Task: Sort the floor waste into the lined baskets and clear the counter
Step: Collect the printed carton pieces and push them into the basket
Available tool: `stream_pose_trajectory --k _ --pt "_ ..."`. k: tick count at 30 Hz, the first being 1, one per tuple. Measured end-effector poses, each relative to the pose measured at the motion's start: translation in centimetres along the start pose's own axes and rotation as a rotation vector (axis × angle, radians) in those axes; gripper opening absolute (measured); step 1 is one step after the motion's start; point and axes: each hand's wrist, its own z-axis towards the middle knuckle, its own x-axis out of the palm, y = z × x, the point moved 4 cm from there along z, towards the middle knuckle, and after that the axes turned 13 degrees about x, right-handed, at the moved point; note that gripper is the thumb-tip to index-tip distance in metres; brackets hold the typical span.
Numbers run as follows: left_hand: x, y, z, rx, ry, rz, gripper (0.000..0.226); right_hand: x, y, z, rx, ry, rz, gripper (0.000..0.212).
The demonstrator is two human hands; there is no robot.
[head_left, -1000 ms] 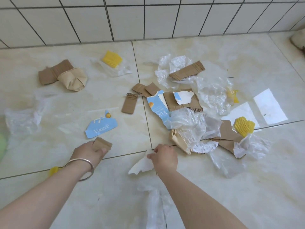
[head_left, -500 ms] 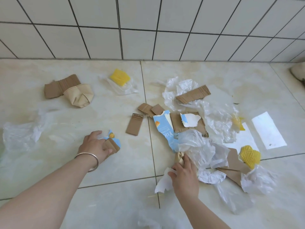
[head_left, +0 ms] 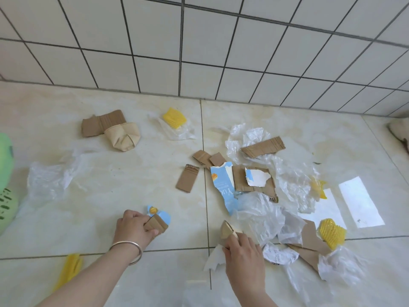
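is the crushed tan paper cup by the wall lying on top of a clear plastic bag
No, the crushed tan paper cup rests on the bare floor tile, overlapping a brown corrugated cardboard piece.

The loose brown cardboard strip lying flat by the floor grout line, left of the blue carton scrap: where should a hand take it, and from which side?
Judging by its pose, pinch the cardboard strip at its near short end, coming from the person's side. It lies flat and clear of other scraps, so the fingers can slide under that edge; its torn far end looks weaker.
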Motion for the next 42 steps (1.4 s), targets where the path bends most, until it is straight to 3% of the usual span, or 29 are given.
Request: stream_pose_trajectory --k 3,6,9,13,16,20,25,30,35,37,40,42 --pt "-0.2 -0.3 -1.1 -0.006 -0.059 -0.114 0.016 -2.9 0.9 -1.2 0.026 0.114 0.201 0.048" --pt "-0.8 -1.2 -0.8 -0.03 -0.179 -0.248 0.035 -6.4 1.5 -0.5 0.142 0.305 0.534 0.053" --pt "-1.7 -3.5 1.0 -0.065 -0.243 -0.466 0.054 -10.4 0.3 3.5 0.256 0.245 0.807 0.052" --pt "-2.8 -7.1 4.9 -0.068 -0.183 -0.584 0.013 -13.2 -3.0 11.3 0.552 0.222 1.146 0.023" --pt "-2.6 -9.2 7.5 -0.072 -0.133 -0.65 0.018 -12.3 -5.7 15.5 0.801 0.244 1.355 0.017" --pt "-1.2 -10.5 10.7 -0.084 -0.074 -0.54 0.018 -8.3 -7.1 19.1 0.89 0.399 1.245 0.033" --pt "0.4 -11.6 12.2 0.023 -0.04 -0.007 0.033 -5.4 -7.0 21.2 0.791 0.52 0.791 0.055" --pt "1.0 -12.1 12.1 0.024 -0.036 0.02 0.039 -4.9 -7.2 22.5 0.69 0.388 0.126 0.077" --pt "-0.1 -11.7 11.4 0.019 -0.002 0.003 0.035 -3.9 -7.0 22.8 0.689 0.337 0.09 0.081" --pt "-1.7 -11.2 11.4 -0.01 -0.064 -0.015 0.039 -3.9 -7.1 23.0 0.71 0.34 0.09 0.08" --pt "-3.9 -12.4 11.9 -0.003 -0.257 -0.236 0.049 -3.8 -7.1 23.1 0.722 0.359 0.211 0.083" --pt "-3.7 -13.3 12.7 -0.08 -0.249 -0.414 0.067 -4.1 -6.7 22.9 0.684 0.316 0.285 0.074"
